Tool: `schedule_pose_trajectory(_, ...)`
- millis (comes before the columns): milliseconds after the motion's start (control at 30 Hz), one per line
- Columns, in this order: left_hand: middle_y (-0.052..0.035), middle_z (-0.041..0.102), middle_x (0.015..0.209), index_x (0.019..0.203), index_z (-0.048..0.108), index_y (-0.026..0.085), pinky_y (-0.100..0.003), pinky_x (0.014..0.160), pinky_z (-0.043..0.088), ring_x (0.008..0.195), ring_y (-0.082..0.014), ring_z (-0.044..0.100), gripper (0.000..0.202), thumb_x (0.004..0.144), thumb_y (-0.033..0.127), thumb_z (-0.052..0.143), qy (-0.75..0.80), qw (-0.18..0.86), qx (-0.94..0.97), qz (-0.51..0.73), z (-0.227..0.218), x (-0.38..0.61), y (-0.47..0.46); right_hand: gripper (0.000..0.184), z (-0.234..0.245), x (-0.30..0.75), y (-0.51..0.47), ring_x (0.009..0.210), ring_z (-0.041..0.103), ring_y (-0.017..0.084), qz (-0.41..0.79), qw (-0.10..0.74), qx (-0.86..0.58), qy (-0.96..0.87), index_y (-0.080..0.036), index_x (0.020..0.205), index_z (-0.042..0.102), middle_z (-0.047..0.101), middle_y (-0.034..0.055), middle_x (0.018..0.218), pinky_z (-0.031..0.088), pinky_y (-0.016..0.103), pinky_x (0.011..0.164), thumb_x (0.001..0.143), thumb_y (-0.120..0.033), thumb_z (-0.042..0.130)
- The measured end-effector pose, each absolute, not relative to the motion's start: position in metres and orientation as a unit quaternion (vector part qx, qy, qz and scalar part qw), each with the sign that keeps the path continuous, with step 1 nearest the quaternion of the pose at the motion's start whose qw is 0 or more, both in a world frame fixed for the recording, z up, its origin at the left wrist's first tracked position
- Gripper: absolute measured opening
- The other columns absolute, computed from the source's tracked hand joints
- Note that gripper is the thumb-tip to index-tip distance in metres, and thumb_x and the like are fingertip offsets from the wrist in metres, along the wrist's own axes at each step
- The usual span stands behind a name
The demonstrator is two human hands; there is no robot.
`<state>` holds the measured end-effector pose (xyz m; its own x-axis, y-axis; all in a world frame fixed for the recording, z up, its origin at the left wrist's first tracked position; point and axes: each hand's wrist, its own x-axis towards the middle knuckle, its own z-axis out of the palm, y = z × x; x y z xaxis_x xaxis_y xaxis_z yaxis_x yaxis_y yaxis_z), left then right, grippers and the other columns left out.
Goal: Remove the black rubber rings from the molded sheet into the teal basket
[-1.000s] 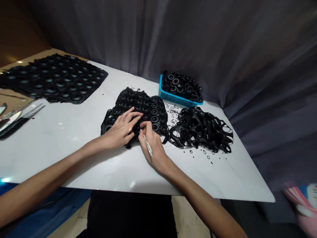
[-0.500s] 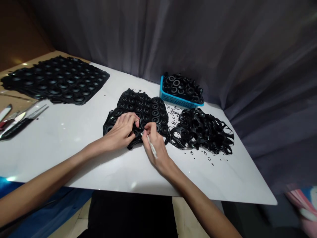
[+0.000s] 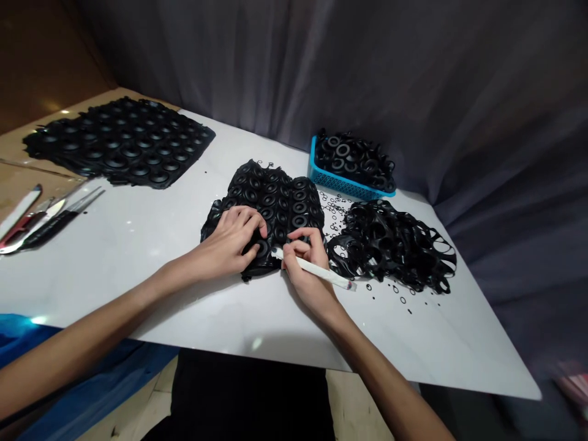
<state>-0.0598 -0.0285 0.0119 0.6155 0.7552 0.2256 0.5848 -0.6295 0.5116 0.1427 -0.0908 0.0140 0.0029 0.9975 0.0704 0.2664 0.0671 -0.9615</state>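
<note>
A black rubber sheet (image 3: 275, 202) moulded with rows of rings lies on the white table in front of me. My left hand (image 3: 232, 239) rests on its near left part, fingers bent, with the thumb and forefinger gripping around a ring near the front edge. In my right hand (image 3: 309, 269) is a slim white-wrapped tool (image 3: 326, 274), held like a pen, its dark tip at the sheet close to my left thumb. The tip's exact shape is too small to make out. Part of the sheet is hidden under both hands.
Behind on the right, a blue basket (image 3: 353, 185) holds many black rings. A heap of cut-out rubber webbing (image 3: 399, 245) lies right of the sheet, with small ring scraps around it. Far left are a larger moulded sheet (image 3: 124, 141) and several hand tools (image 3: 50, 223).
My right hand has shifted slightly right and turned, so the white tool now lies slanted across it, pointing left. My left hand stays on the sheet. The view has moved a little.
</note>
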Motion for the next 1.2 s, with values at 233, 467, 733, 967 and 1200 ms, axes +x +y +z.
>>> schedule_pose_trajectory(233,-0.0126,0.055,0.126,0.107,0.051,0.021,-0.058,0.111,0.037,0.128,-0.0356,0.043,0.012,0.096,0.026,0.046,0.381,0.184,0.879,0.220,0.012,-0.058,-0.031,0.015,0.013,0.143,-0.089,0.062,0.055,0.016,0.375,0.419,-0.566,-0.604,-0.028,0.111,0.047,0.060,-0.0070,0.069,0.040,0.028,0.063,0.100,-0.036,0.054)
schedule_pose_trajectory(467,-0.0114,0.055,0.123,0.111,0.052,0.021,-0.057,0.109,0.037,0.123,-0.0356,0.044,0.018,0.093,0.027,0.051,0.399,0.219,0.866,0.208,0.013,-0.059,-0.027,0.012,0.013,0.138,-0.088,0.068,0.058,0.016,0.356,0.391,-0.544,-0.652,-0.026,0.113,0.050,0.060,-0.0043,0.077,0.041,0.027,0.065,0.105,-0.035,0.048)
schedule_pose_trajectory(733,-0.0123,0.056,0.122,0.112,0.050,0.021,-0.055,0.106,0.038,0.120,-0.0341,0.046,0.021,0.094,0.029,0.048,0.412,0.219,0.864,0.190,0.016,-0.058,-0.026,0.016,0.004,0.131,-0.085,0.071,0.061,0.016,0.242,0.371,-0.525,-0.727,-0.023,0.118,0.050,0.060,-0.0012,0.089,0.043,0.028,0.070,0.108,-0.027,0.038)
schedule_pose_trajectory(967,-0.0130,0.055,0.120,0.099,0.046,0.022,-0.057,0.103,0.039,0.115,-0.0334,0.046,0.010,0.089,0.024,0.047,0.408,0.212,0.867,0.190,0.012,-0.053,-0.025,0.016,0.001,0.130,-0.084,0.073,0.064,0.018,0.152,0.318,-0.552,-0.756,-0.021,0.116,0.049,0.064,0.0033,0.092,0.042,0.029,0.068,0.106,-0.022,0.036)
schedule_pose_trajectory(1200,-0.0129,0.051,0.127,0.104,0.054,0.021,-0.061,0.108,0.037,0.120,-0.0351,0.044,0.017,0.090,0.023,0.047,0.397,0.208,0.876,0.179,0.010,-0.053,-0.025,0.016,-0.003,0.135,-0.080,0.077,0.066,0.022,0.101,0.292,-0.574,-0.758,-0.021,0.114,0.048,0.065,0.0051,0.088,0.043,0.030,0.067,0.106,-0.020,0.034)
